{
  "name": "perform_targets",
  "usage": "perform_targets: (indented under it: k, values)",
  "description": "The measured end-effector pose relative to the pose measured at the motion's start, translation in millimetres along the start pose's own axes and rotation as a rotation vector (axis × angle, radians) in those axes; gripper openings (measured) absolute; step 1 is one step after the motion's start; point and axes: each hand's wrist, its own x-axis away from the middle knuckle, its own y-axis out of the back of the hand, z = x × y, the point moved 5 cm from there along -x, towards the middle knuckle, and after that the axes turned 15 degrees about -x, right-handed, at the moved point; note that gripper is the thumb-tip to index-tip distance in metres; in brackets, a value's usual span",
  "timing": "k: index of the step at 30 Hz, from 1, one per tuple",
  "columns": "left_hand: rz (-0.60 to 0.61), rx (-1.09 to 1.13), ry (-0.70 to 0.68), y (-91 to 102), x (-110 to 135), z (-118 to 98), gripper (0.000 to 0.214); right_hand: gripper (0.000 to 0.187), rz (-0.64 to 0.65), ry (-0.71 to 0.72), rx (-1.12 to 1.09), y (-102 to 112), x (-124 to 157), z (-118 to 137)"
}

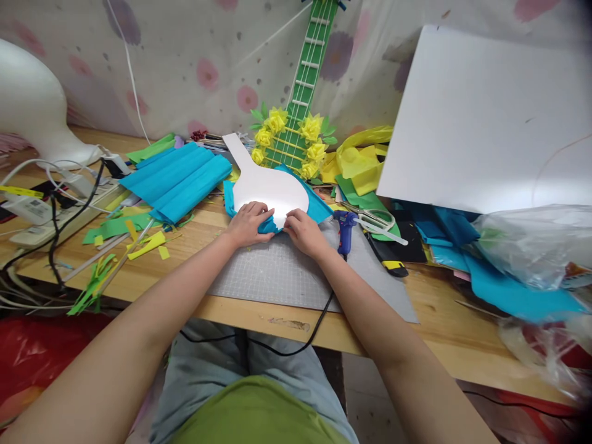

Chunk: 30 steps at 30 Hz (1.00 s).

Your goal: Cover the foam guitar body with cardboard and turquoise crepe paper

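A white board cutout with a rounded body and a narrow neck lies over blue crepe paper. The paper shows past its left, right and near edges. At the near edge, my left hand lies partly on the board, its fingers bent over a folded strip of the blue paper. My right hand pinches the paper at the same edge, just right of the left hand. A grey gridded cutting mat is under the work. Just right of my right hand is a blue glue gun.
A green paper guitar with yellow flowers leans at the back. Scissors and a yellow-black cutter lie right. Folded blue crepe paper, scraps and a power strip are left. A cable crosses the table's front edge.
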Motion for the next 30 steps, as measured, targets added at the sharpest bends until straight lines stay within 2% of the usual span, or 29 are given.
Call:
perform_targets:
  k: [6, 12, 19, 30]
  values:
    - [-0.039, 0.012, 0.037, 3.3, -4, -11, 0.065, 0.013, 0.073, -0.076, 0.104, -1, -13, -3]
    - [-0.076, -0.009, 0.112, 1.5, -8, -19, 0.045, 0.013, 0.102, -0.089, 0.169, 0, -19, -3]
    - [-0.087, -0.017, 0.105, -1.4, -6, -17, 0.044, 0.014, 0.064, -0.047, 0.145, -8, -23, -5]
    - [-0.008, -0.051, 0.122, -4.7, -6, -15, 0.041, 0.013, 0.026, -0.043, 0.118, -10, -25, -8]
